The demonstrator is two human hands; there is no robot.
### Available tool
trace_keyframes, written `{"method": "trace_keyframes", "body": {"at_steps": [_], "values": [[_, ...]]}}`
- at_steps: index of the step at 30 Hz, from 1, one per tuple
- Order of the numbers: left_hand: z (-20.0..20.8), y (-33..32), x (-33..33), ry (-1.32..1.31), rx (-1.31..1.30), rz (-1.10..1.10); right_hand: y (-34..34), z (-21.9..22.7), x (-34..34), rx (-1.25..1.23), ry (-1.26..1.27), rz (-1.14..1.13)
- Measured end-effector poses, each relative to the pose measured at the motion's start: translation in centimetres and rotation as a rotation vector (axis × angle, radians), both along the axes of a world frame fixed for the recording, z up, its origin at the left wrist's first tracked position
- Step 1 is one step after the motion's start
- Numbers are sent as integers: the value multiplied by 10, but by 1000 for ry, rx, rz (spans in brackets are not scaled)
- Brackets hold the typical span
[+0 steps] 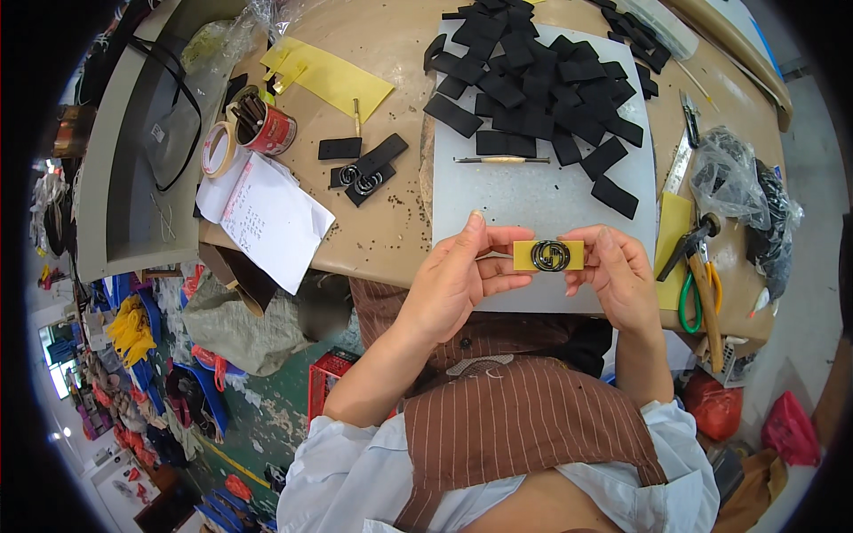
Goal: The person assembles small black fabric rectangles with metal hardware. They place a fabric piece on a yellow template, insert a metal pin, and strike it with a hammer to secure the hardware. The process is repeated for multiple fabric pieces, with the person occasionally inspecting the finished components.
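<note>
My left hand (458,277) holds the left end of a small yellow rectangular strip (522,258), its thumb sticking up and its fingers against the strip. The fingers of my right hand (619,277) are closed on the strip's other end. A shiny black ornament (550,256) of interlocking round curves sits on the middle of the strip, facing up. Both hands are over the near edge of a pale board (498,202). Beyond them on the board lies a thin tool with a wooden middle (503,160).
Black fabric strips (533,89) are heaped at the back. To the left are two black ornaments (364,182) on black strips, a notebook (275,213), a tin of rods (267,129) and a yellow sheet (338,80). A hammer (704,284), scissors (686,302) and plastic bags (733,182) lie right.
</note>
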State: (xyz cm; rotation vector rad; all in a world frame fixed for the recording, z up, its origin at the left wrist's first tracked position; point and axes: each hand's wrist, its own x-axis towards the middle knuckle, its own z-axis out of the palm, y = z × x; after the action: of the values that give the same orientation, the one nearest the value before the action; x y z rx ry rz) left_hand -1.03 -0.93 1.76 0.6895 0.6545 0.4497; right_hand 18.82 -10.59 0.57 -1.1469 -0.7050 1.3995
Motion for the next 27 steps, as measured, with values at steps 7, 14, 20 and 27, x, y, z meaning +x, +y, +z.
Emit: {"method": "trace_keyframes", "body": {"at_steps": [7,14,20,27], "values": [[1,-1,-1,-27,-27,16,0,1,0,18,-6,-1],[-1,-1,-1,-29,-30,15,0,1,-1,22,-7,-3],[1,-1,-1,-18,-22,17,0,1,-1,16,-16,-6],[1,0,-2,-18,-19,14,0,1,-2,4,-20,-3]]}}
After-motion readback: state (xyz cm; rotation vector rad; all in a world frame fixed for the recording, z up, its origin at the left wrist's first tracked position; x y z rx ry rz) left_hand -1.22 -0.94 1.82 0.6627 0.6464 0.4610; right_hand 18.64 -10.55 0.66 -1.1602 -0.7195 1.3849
